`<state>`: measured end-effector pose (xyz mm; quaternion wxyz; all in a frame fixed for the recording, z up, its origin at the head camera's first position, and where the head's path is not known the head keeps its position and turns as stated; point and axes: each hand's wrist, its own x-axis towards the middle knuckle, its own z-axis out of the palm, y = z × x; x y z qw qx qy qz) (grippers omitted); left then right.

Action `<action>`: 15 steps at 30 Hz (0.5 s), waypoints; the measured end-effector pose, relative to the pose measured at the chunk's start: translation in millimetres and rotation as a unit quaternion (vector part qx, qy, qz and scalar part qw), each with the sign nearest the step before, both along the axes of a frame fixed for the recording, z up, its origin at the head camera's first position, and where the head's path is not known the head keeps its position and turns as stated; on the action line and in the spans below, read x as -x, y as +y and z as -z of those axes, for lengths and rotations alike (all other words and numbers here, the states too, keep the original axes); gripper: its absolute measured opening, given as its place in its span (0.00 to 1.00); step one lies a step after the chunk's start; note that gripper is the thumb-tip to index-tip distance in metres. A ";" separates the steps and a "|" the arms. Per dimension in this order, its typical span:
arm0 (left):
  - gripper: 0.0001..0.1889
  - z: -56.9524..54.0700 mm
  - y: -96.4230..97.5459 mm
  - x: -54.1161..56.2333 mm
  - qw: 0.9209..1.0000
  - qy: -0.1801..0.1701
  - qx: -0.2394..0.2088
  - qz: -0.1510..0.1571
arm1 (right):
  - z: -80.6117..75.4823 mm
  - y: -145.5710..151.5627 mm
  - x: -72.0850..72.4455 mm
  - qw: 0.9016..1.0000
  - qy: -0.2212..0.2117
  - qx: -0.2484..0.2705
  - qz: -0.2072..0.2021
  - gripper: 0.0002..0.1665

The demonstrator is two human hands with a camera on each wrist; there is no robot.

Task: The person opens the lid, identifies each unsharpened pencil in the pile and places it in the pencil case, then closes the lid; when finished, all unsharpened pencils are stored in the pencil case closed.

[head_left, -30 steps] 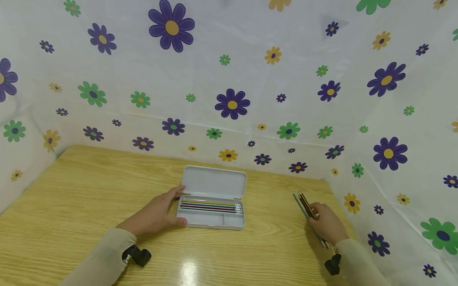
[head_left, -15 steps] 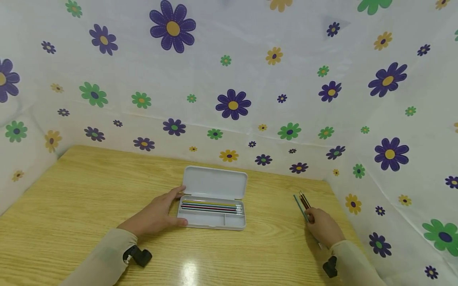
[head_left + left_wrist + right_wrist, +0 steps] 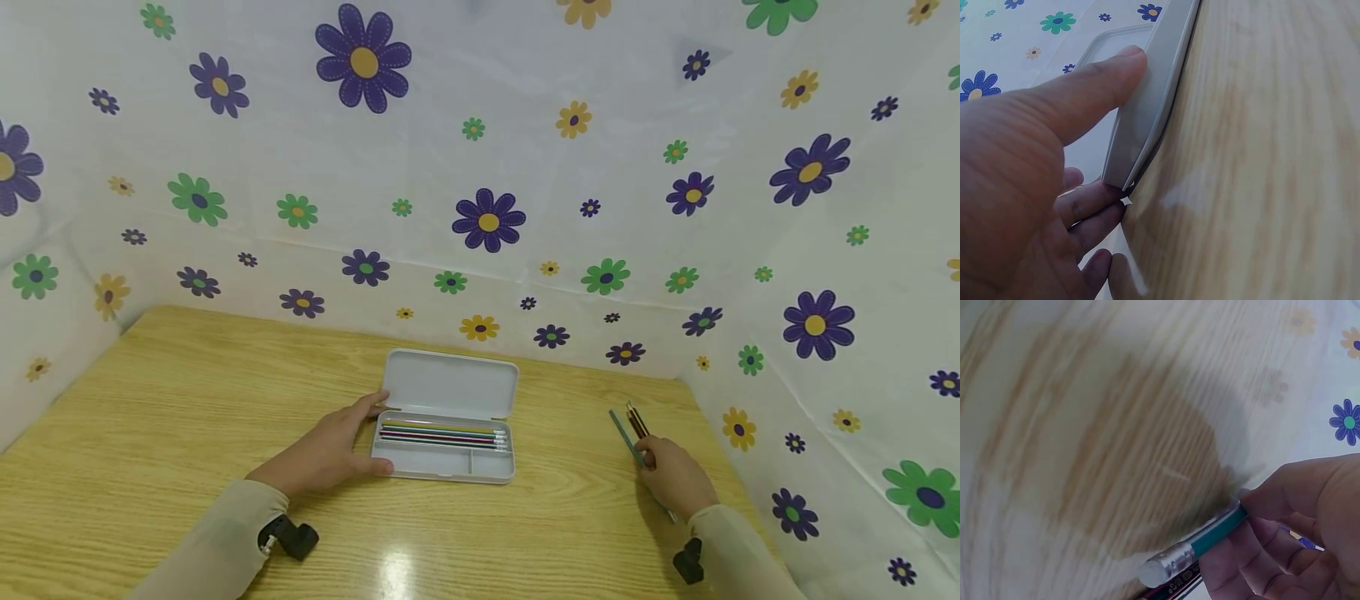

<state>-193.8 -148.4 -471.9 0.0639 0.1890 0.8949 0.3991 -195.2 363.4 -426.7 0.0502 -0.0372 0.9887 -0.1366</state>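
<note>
A pale grey pencil case [image 3: 450, 383] lies with its lid up in the head view; several pencils [image 3: 442, 435] with white erasers fill its rear compartment. My left hand [image 3: 326, 446] holds the case's left end, thumb on the front wall [image 3: 1141, 119] and fingers around the end. To the right, just above the table, my right hand [image 3: 678, 477] pinches a teal-green pencil [image 3: 1219, 532] between thumb and fingers, its silver ferrule and white eraser showing in the right wrist view. Dark striped pencils [image 3: 638, 421] are in the same hand, partly hidden by the fingers.
The wood-grain table [image 3: 555, 525] extends around the case and between both hands. Its back and right edges meet a white flowered cloth [image 3: 525, 167]. A front tray [image 3: 420, 458] and a small divided section [image 3: 491, 462] belong to the case.
My right hand has shifted slightly left and downward in view. The teal-green pencil's tip has swung a little left, away from the dark pencils. The left hand stays on the case.
</note>
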 end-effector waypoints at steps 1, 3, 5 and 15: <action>0.59 0.0 0.1 -0.1 1.000 0.000 0.000 0.000 | 0.0 -0.2 0.0 1.000 0.001 0.000 -0.001 0.19; 0.59 0.5 0.2 0.0 1.000 0.002 -0.001 0.001 | -0.8 -1.4 -0.2 1.000 0.006 0.001 -0.002 0.19; 0.59 0.6 0.3 -0.3 1.000 0.003 -0.001 0.002 | -1.2 -2.5 -0.4 1.000 0.016 0.002 -0.005 0.20; 0.58 -1.0 0.3 -0.8 1.000 0.000 -0.003 -0.001 | -6.6 -12.8 1.0 0.995 0.090 0.006 -0.032 0.19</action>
